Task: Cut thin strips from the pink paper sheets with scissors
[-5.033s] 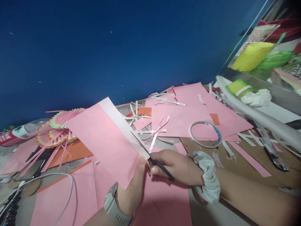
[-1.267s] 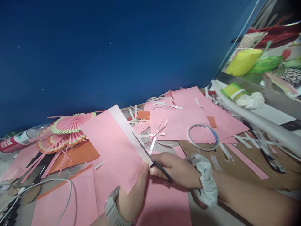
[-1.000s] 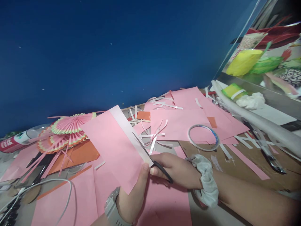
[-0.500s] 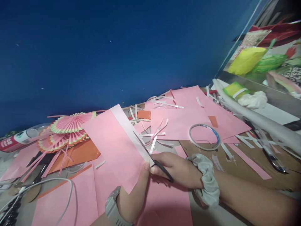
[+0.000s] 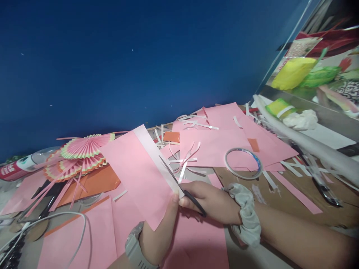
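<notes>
- Two hands sit close together – the left hand [image 5: 157, 237] pinches a pink sheet [image 5: 134, 173] near the lower end of its white band, thumb on top.
- Right hand [image 5: 214, 200] is closed around black-handled scissors [image 5: 197, 204], a blade lying along that white band.
- Tilted, the sheet is held above other pink papers [image 5: 202, 243].
- Beyond the right wrist, a tape roll [image 5: 258, 163] rests partly over pink paper, partly over cardboard [image 5: 339, 216].
- Leftward – pleated paper fans [image 5: 86, 147] beside a bottle [image 5: 25, 163].
</notes>
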A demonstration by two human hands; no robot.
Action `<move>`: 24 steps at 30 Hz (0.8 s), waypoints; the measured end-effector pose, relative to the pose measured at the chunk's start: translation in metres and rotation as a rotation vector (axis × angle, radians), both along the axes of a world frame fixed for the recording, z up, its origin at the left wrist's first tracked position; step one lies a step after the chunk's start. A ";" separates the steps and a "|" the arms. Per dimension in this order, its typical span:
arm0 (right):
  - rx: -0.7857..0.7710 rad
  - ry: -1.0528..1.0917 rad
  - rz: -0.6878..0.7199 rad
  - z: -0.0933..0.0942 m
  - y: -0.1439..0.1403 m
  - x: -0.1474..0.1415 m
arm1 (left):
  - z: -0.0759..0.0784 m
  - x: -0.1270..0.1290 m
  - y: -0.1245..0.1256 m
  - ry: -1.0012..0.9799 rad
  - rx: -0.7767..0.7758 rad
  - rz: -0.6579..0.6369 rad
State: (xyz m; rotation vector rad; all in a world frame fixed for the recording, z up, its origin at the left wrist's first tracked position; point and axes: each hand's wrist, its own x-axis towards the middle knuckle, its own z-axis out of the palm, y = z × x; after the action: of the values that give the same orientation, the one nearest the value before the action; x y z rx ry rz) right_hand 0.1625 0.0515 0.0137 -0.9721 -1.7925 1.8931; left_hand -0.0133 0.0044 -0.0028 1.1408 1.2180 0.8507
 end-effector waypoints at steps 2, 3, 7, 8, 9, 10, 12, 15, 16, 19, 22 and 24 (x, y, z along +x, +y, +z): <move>0.003 -0.001 0.001 0.000 0.000 0.000 | 0.001 0.001 0.001 -0.011 -0.004 -0.022; 0.006 -0.002 0.001 0.001 0.000 0.000 | 0.001 0.002 0.001 -0.018 -0.007 -0.037; 0.019 -0.002 0.000 0.001 0.000 0.000 | 0.002 0.002 -0.001 -0.009 -0.010 -0.024; 0.018 0.001 -0.001 0.001 0.000 0.000 | 0.003 0.002 -0.001 -0.011 -0.010 -0.025; 0.014 0.004 -0.001 0.001 0.000 0.000 | 0.003 0.002 -0.001 -0.017 -0.011 -0.031; 0.011 0.006 -0.001 0.001 0.000 0.000 | 0.003 0.002 -0.001 -0.020 -0.008 -0.035; 0.006 0.009 -0.002 0.001 0.000 0.000 | 0.003 0.002 -0.001 -0.019 0.006 -0.037; 0.007 0.006 -0.004 0.001 0.000 0.000 | 0.002 0.002 -0.003 -0.019 0.008 -0.045; 0.011 0.005 -0.003 0.001 0.000 0.000 | 0.001 0.002 -0.003 -0.022 0.004 -0.044; 0.024 0.005 0.003 0.000 0.000 0.000 | 0.002 0.002 -0.003 -0.026 0.007 -0.031; 0.027 0.008 0.001 0.000 0.000 0.000 | 0.005 0.003 -0.002 -0.030 0.010 -0.039; 0.027 0.012 -0.001 0.000 0.000 0.000 | 0.004 0.003 -0.001 -0.035 0.009 -0.048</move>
State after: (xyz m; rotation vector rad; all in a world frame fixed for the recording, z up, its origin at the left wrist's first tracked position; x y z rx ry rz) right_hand 0.1624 0.0512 0.0135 -0.9498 -1.8054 1.8649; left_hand -0.0099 0.0035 0.0012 1.1534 1.1548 0.8369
